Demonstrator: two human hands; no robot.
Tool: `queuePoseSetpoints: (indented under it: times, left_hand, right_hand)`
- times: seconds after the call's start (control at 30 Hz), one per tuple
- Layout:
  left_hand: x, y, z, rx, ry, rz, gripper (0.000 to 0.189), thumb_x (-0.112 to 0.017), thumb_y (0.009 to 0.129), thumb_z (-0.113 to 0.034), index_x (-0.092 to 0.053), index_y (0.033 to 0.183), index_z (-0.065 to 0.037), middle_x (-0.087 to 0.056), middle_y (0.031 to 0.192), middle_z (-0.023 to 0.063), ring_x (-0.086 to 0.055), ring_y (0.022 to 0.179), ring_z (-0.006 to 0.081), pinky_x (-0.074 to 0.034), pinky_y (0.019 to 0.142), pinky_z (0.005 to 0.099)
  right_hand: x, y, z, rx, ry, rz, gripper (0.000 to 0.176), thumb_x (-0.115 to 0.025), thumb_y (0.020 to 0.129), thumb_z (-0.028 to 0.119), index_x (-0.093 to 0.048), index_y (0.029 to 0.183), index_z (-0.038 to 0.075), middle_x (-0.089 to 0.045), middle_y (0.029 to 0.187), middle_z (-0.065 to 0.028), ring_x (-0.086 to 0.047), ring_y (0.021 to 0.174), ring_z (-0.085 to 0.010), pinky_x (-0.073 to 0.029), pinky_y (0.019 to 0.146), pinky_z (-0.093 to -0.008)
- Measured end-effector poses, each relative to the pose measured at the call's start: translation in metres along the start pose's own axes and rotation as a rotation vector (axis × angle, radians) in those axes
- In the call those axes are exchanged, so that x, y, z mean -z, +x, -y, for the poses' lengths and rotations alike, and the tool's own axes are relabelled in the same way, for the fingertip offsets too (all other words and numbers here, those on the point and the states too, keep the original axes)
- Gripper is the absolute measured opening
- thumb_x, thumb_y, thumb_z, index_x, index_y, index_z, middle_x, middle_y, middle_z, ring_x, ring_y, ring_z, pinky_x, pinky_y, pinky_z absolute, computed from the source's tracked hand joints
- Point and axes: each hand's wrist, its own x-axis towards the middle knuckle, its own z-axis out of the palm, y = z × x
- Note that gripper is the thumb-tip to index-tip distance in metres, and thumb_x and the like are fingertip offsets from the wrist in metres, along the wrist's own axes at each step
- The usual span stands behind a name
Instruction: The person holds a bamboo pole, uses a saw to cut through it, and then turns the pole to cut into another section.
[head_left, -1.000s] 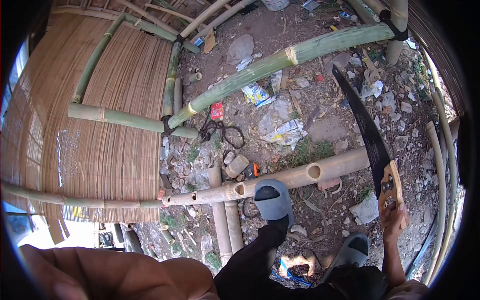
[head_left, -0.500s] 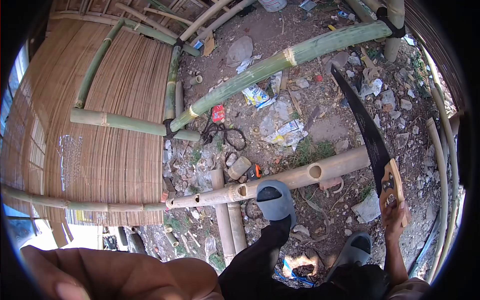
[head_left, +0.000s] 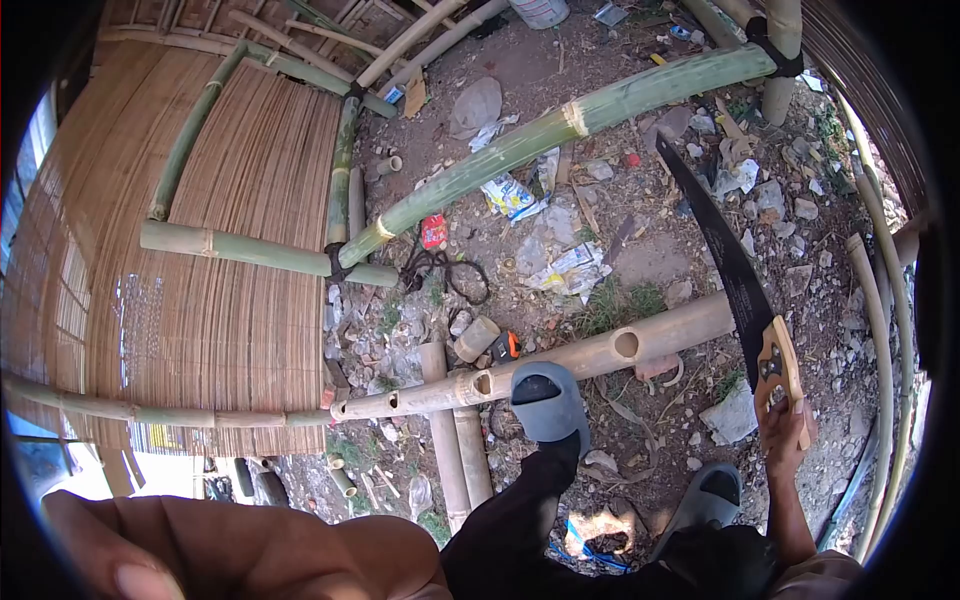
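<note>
My right hand is closed around the wooden handle of a hand saw. Its black blade slants up and to the left, overlapping the right end of a dry bamboo pole in this view. The pole has several round holes cut along its upper side. A foot in a grey slide sandal presses on it near its middle. Looming close to the camera at bottom left is my left hand, fingers curled in; whatever they hold, if anything, is hidden.
A green bamboo rail crosses ahead, tied to posts with black lashings. Slatted bamboo matting fills the left. Shorter bamboo pieces lie beneath the pole, by an orange-and-black tape measure. Wrappers and rubble litter the ground; upright poles stand right.
The view has shifted very slightly. The saw and my right hand sit a few pixels further left; otherwise both hands hold the same pose.
</note>
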Motion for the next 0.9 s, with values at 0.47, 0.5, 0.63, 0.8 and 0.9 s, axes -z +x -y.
queuePoseSetpoints:
  times: [0.47, 0.5, 0.63, 0.8, 0.9]
  left_hand:
    - [0.005, 0.006, 0.013, -0.041, 0.003, -0.101, 0.029, -0.056, 0.102, -0.002, -0.059, 0.123, 0.018, -0.068, 0.097, 0.0204, -0.059, 0.067, 0.0074, -0.05, 0.084, 0.0125]
    - [0.005, 0.005, 0.013, -0.036, -0.017, -0.098, 0.029, -0.056, 0.102, -0.002, -0.059, 0.123, 0.018, -0.068, 0.097, 0.0204, -0.059, 0.067, 0.0075, -0.05, 0.084, 0.0127]
    - [0.007, 0.002, 0.016, -0.023, -0.069, -0.087, 0.03, -0.057, 0.101, -0.003, -0.059, 0.123, 0.017, -0.068, 0.098, 0.0202, -0.06, 0.068, 0.008, -0.05, 0.084, 0.0133]
    - [0.004, 0.002, 0.017, -0.004, -0.13, -0.077, 0.031, -0.058, 0.1, -0.004, -0.06, 0.124, 0.016, -0.068, 0.099, 0.02, -0.06, 0.069, 0.0086, -0.051, 0.084, 0.0141]
    - [0.005, 0.001, 0.018, 0.008, -0.167, -0.077, 0.032, -0.059, 0.099, -0.004, -0.06, 0.124, 0.016, -0.068, 0.099, 0.0198, -0.06, 0.07, 0.009, -0.051, 0.084, 0.0145]
  right_hand:
    - [-0.001, 0.001, 0.011, -0.01, -0.074, 0.044, 0.049, -0.048, 0.109, 0.045, -0.06, 0.093, 0.001, -0.056, 0.067, -0.0018, -0.052, 0.058, -0.0075, -0.038, 0.054, -0.0228]
    - [-0.003, 0.0, 0.015, -0.028, -0.088, 0.034, 0.049, -0.048, 0.109, 0.045, -0.06, 0.093, 0.001, -0.056, 0.067, -0.0018, -0.052, 0.057, -0.0075, -0.038, 0.054, -0.023]
    - [0.003, 0.003, 0.007, -0.019, -0.049, 0.013, 0.049, -0.048, 0.108, 0.046, -0.06, 0.093, 0.001, -0.057, 0.068, -0.0019, -0.052, 0.057, -0.0077, -0.039, 0.054, -0.0233]
    - [0.005, 0.002, 0.008, -0.044, 0.014, 0.072, 0.05, -0.054, 0.105, 0.046, -0.061, 0.1, -0.004, -0.055, 0.074, -0.0017, -0.053, 0.064, -0.0074, -0.041, 0.056, -0.0212]
    - [0.005, 0.002, 0.008, -0.066, 0.032, 0.066, 0.048, -0.056, 0.105, 0.044, -0.061, 0.101, -0.004, -0.054, 0.075, -0.0022, -0.053, 0.066, -0.0077, -0.043, 0.059, -0.0209]
